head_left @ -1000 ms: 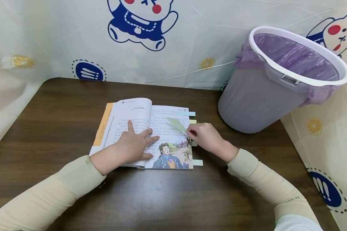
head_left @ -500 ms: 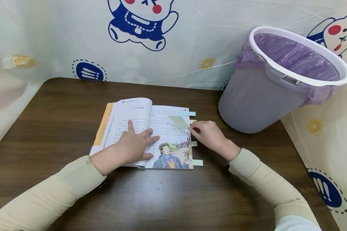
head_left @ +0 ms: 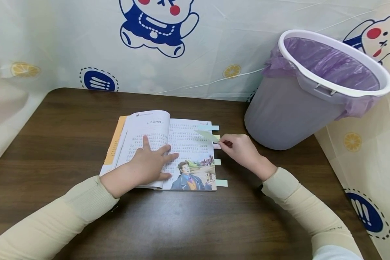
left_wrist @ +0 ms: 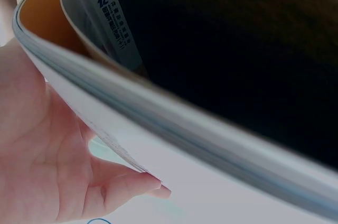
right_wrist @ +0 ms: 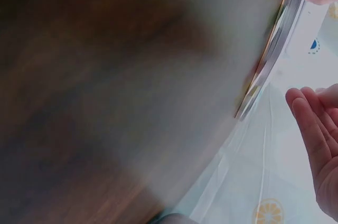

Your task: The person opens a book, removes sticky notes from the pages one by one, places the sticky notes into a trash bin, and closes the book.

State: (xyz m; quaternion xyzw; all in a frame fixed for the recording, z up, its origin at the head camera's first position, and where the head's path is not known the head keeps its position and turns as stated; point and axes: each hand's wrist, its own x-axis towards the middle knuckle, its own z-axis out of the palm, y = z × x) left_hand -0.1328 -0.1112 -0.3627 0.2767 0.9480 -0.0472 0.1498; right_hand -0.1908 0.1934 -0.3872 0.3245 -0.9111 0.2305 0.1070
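Observation:
An open book (head_left: pixel 188 144) with printed text and a cartoon picture lies on the table. My left hand (head_left: pixel 147 162) rests on its left page with fingers spread, and the left wrist view shows that hand (left_wrist: pixel 58 155) against the pages beneath the thick page edge. Between thumb and fingertips, my right hand (head_left: pixel 242 150) pinches the end of a pale green sticky note (head_left: pixel 207 135), which slants over the right page near its outer edge. In the right wrist view the fingers of the right hand (right_wrist: pixel 317 129) are bent together, and the note does not show.
Pastel tabs stick out from the book's right edge, among them a blue tab (head_left: pixel 215 128), a pinkish tab (head_left: pixel 216 146) and a mint tab (head_left: pixel 221 183). A grey trash bin (head_left: pixel 279 108) with a purple liner stands at the back right, before a patterned curtain (head_left: pixel 208 43).
My right hand has moved right and slightly up, drawing the sticky note toward the page's outer edge. A pinkish tab now shows below it. The left hand stays put.

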